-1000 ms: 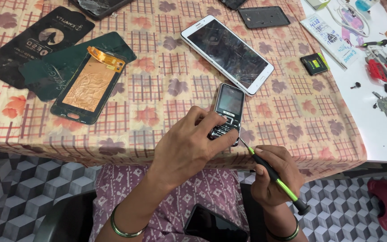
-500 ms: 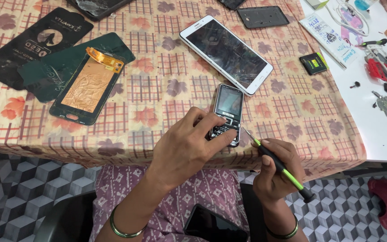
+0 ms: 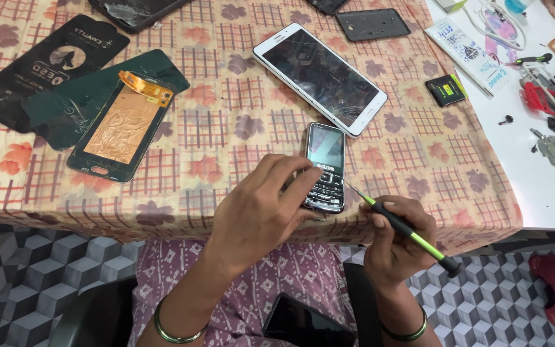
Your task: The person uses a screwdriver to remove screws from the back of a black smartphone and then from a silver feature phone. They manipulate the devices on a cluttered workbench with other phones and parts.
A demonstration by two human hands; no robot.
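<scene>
- Table: patterned tablecloth (image 3: 226,128) covers most of it; bare white surface (image 3: 534,180) at right with loose parts.
- One white tablet (image 3: 321,77), cracked screen, far centre, lying flat.
- One opened phone panel with copper foil backing (image 3: 123,128) and orange flex strip, left, resting on dark green sleeve.
- Two dark packaging sleeves at far left; one black (image 3: 46,64), one green (image 3: 65,106) partly under the panel.
- One black back cover (image 3: 372,24), far centre-right; one small battery (image 3: 446,90), right of tablet.
- One keypad phone (image 3: 324,168), near centre by the table edge, upright on cloth, screen lit.
- One dark phone (image 3: 306,321) on the lap, near bottom.
- Left hand (image 3: 261,212): fingers curled over the keypad phone's left side and keys, pressing it down.
- Right hand (image 3: 396,241): closed around one green-black screwdriver (image 3: 406,229), thumb and fingers pinching the shaft; tip just beside the phone's right edge, contact unclear.
- Risk, judged: phone sits close to the near table edge; a sideways pry could slide it off if the left-hand press loosens.
- Risk, judged: thin tip could skid off the seam and scratch the casing or jab the left fingers nearby.
- Two green bangles, one per wrist.
</scene>
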